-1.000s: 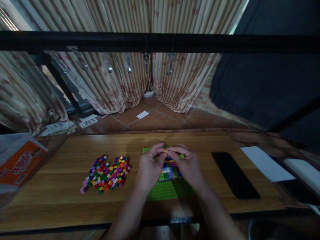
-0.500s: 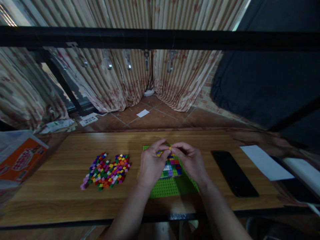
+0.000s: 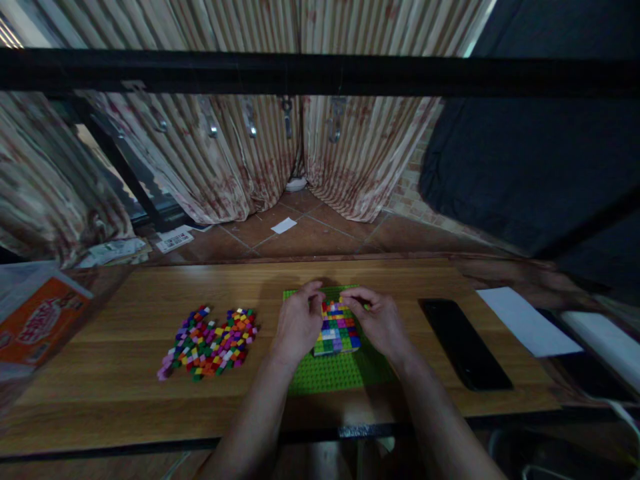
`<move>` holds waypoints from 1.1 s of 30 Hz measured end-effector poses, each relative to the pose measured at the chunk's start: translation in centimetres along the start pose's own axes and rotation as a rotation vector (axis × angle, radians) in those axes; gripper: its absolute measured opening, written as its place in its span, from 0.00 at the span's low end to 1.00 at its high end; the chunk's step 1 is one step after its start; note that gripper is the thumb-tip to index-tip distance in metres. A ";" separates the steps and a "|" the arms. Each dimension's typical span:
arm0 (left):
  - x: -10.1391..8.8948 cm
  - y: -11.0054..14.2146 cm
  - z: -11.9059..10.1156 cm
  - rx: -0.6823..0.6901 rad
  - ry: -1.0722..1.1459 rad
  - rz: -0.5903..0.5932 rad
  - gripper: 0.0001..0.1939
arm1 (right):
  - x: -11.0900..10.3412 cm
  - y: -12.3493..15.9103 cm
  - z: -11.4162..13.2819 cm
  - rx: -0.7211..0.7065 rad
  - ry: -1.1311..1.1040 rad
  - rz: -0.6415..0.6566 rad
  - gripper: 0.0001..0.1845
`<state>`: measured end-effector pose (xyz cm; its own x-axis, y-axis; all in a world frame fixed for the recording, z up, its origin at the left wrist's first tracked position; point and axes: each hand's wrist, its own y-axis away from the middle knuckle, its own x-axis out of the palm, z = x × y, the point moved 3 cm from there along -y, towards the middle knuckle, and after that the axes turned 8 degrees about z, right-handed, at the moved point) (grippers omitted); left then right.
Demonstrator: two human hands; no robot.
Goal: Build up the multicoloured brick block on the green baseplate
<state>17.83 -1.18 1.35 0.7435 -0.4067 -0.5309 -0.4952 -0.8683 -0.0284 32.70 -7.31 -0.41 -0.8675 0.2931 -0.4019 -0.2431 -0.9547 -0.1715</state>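
Note:
A green studded baseplate [image 3: 333, 379] lies on the wooden table, bearing a block of small multicoloured toy bricks [image 3: 337, 333] set in rows. My left hand [image 3: 300, 325] is over the left side of the baseplate, thumb and forefinger slightly apart, with nothing visible between them. At the far edge of the brick rows, my right hand [image 3: 379, 321] has its fingertips closed on a small yellow brick [image 3: 341, 300], low against the other bricks. Whether that brick is pressed on cannot be made out. Both hands hide parts of the baseplate.
Loose coloured bricks [image 3: 213, 343] form a pile on the left of the table [image 3: 125, 393]. A black phone [image 3: 465, 343] lies to the right, with white paper [image 3: 527, 321] beyond it. An orange-labelled plastic bag [image 3: 43, 320] is at the far left. A dark bar [image 3: 320, 73] crosses above.
My hands have parted: the left has drawn back to the left from the yellow brick both were at. My right fingertips have come down to the far edge of the brick rows.

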 end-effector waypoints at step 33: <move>2.7 -1.2 2.3 -0.009 0.319 0.040 0.17 | 1.6 -0.8 -1.1 0.165 -0.339 0.084 0.10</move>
<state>19.40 -0.62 -1.97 0.8275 -0.5080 -0.2392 -0.5240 -0.8517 -0.0040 31.99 -6.00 -1.95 -0.9749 0.2061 -0.0839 -0.2074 -0.9782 0.0072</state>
